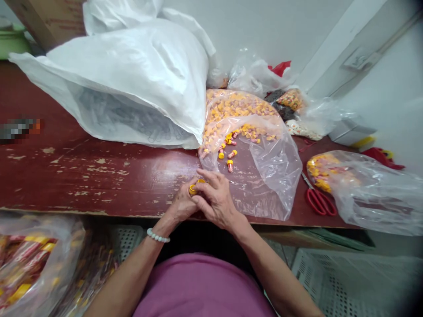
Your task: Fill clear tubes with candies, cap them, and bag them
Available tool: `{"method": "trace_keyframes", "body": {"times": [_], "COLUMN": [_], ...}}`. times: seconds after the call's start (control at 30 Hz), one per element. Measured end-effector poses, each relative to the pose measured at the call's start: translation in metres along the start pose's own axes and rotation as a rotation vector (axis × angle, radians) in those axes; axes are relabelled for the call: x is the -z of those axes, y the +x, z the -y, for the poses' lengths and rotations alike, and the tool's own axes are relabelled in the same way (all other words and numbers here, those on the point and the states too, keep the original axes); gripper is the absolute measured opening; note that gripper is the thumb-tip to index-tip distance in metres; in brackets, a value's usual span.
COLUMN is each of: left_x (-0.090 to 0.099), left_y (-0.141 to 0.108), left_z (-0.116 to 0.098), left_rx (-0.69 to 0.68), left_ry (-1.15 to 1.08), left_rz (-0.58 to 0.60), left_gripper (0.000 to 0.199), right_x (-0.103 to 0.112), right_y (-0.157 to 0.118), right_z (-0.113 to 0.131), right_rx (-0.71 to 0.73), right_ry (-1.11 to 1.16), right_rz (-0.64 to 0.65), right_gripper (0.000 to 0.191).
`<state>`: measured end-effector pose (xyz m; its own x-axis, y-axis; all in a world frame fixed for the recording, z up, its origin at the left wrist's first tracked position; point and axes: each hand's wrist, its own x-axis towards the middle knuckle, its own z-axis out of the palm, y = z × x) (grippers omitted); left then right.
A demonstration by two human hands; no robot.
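Close together over the table's front edge are my left hand [185, 200] and my right hand [216, 198]. Small yellow-capped pieces [192, 189] sit in my left hand, and its fingers are curled round them. The fingers of my right hand reach over the same pieces, its thumb and fingertips against them. Just beyond, several pink-and-yellow pieces [230, 165] lie at the mouth of a clear plastic bag [274, 176] full of the same kind. To its left a large white sack [148, 79] lies open, with clear plastic parts inside.
Red-handled scissors [319, 201] lie right of the clear bag, beside another bag of yellow pieces [322, 169]. More bags [251, 77] line the wall. Below the red table [132, 176] are a bag of finished-looking tubes [29, 264] at left and a white crate [350, 281] at right.
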<state>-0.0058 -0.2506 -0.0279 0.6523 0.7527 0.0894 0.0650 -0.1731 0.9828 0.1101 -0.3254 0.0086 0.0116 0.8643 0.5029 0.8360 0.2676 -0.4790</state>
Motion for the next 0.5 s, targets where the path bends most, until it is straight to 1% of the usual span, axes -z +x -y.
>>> {"method": "trace_keyframes", "body": {"times": [0.1, 0.17, 0.2, 0.27, 0.3, 0.33, 0.4, 0.43, 0.47, 0.5], "left_x": [0.002, 0.001, 0.001, -0.001, -0.002, -0.002, -0.002, -0.002, -0.002, -0.002], "left_y": [0.001, 0.003, 0.003, 0.004, 0.004, 0.004, 0.004, 0.004, 0.003, 0.003], "left_z": [0.002, 0.007, 0.009, 0.012, 0.013, 0.013, 0.010, 0.008, 0.006, 0.003], "left_rx": [-0.064, -0.020, 0.011, 0.056, 0.064, 0.065, 0.067, 0.073, 0.083, 0.094], "left_ry": [-0.040, -0.071, -0.088, -0.119, -0.131, -0.136, -0.131, -0.129, -0.126, -0.123], "left_rz": [0.024, 0.026, 0.029, 0.032, 0.032, 0.031, 0.026, 0.024, 0.021, 0.016], "left_gripper": [0.021, 0.024, 0.025, 0.027, 0.028, 0.027, 0.026, 0.026, 0.026, 0.025], "right_x": [0.002, 0.005, 0.006, 0.008, 0.008, 0.009, 0.010, 0.010, 0.011, 0.013], "right_y": [0.000, 0.005, 0.009, 0.017, 0.021, 0.025, 0.032, 0.033, 0.034, 0.034], "right_z": [0.002, -0.007, -0.017, -0.045, -0.063, -0.081, -0.113, -0.124, -0.132, -0.134], "right_rx": [0.048, 0.054, 0.031, -0.097, -0.192, -0.289, -0.432, -0.471, -0.489, -0.499], "right_ry": [-0.070, -0.042, -0.018, -0.017, -0.050, -0.105, -0.173, -0.172, -0.159, -0.126], "right_rz": [0.081, 0.085, 0.049, -0.086, -0.158, -0.196, -0.173, -0.143, -0.114, -0.104], "right_gripper": [0.024, 0.022, 0.022, 0.024, 0.025, 0.027, 0.024, 0.020, 0.015, 0.013]}}
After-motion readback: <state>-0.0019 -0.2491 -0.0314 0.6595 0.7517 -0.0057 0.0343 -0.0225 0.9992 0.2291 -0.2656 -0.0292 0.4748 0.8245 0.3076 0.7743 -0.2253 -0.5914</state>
